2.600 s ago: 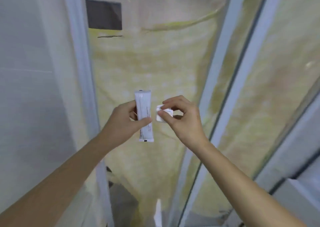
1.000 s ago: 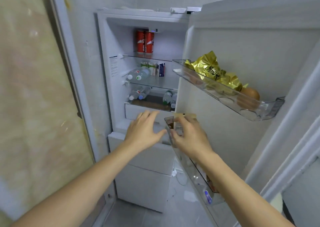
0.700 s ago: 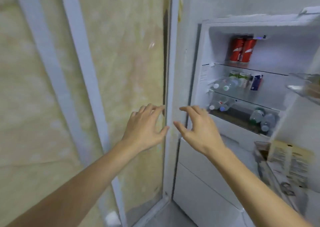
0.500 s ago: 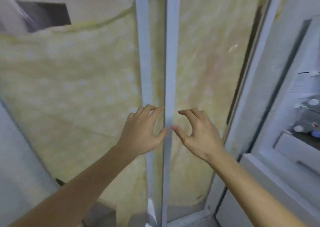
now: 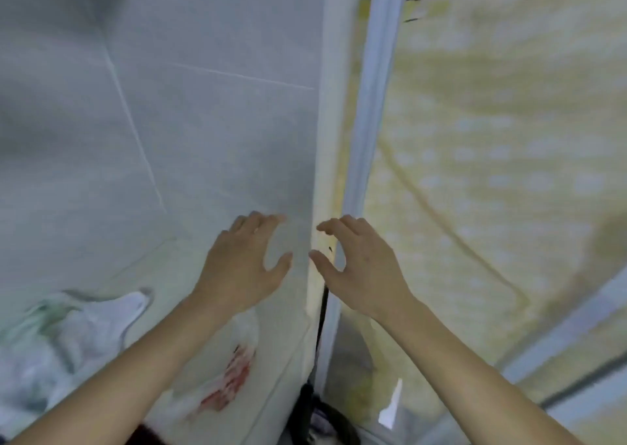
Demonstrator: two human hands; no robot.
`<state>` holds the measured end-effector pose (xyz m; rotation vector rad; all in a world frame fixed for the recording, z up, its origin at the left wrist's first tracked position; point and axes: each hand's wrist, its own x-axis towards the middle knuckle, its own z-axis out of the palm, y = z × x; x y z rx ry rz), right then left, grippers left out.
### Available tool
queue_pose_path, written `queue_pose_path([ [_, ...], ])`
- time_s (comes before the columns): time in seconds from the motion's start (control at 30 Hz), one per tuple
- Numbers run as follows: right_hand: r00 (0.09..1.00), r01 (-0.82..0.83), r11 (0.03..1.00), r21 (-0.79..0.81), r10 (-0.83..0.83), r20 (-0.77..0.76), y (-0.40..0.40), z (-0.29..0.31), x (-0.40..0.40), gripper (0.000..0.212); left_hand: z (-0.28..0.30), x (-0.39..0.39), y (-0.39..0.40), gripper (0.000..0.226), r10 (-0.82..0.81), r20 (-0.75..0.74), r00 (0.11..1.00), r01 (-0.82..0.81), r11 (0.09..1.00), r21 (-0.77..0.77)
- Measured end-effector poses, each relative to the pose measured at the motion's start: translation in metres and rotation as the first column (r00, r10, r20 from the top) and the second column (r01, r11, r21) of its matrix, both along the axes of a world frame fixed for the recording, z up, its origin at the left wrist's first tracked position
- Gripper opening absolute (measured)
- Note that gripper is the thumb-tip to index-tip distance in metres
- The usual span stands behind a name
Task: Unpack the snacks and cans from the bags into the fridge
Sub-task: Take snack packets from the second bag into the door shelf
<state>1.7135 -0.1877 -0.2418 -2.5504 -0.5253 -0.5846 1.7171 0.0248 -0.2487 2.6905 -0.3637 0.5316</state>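
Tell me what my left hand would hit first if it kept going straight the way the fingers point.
Probably the tiled wall. The left hand is empty, fingers pointing up and forward at it; depth is unclear.

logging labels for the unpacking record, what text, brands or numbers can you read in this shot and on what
None can be read.
The white plastic bag with red print on the pale surface: the red marks are too blurred to tell letters from pattern.
The crumpled white and green bag at lower left: too smeared to show any lettering.
The left hand and the right hand hold nothing that bears text.
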Motion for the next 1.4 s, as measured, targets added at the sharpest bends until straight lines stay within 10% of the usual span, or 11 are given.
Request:
queue_pose_path([
  [0.53, 0.698, -0.589, 0.808, -0.002, 0.507, -0.506, 0.217, -0.274, 0.097, 0.047, -0.255, -0.038, 0.178, 0.028, 0.463, -0.49, 0.739, -0.504, 0.862, 0.054],
  [0.83, 0.511, -0.762, 0.644, -0.074, 0.526, -0.68, 0.263, -0.378, 0.123, 0.09, -0.346, -0.045, 0.188, 0.059, 0.467, -0.709, 0.529, -0.464, 0.858, 0.219],
  [1.1, 0.606, -0.779, 0.549, -0.305, 0.533, -0.59, 0.262, -0.395, 0.112, 0.093, -0.368, -0.061, 0.189, 0.091, 0.472, -0.738, 0.483, -0.355, 0.876, 0.327],
  [1.4, 0.658, -0.741, 0.618, -0.263, 0.591, -0.466, 0.265, -0.395, 0.113, 0.028, -0.37, -0.053, 0.195, 0.029, 0.512, -0.627, 0.587, -0.482, 0.843, 0.237],
])
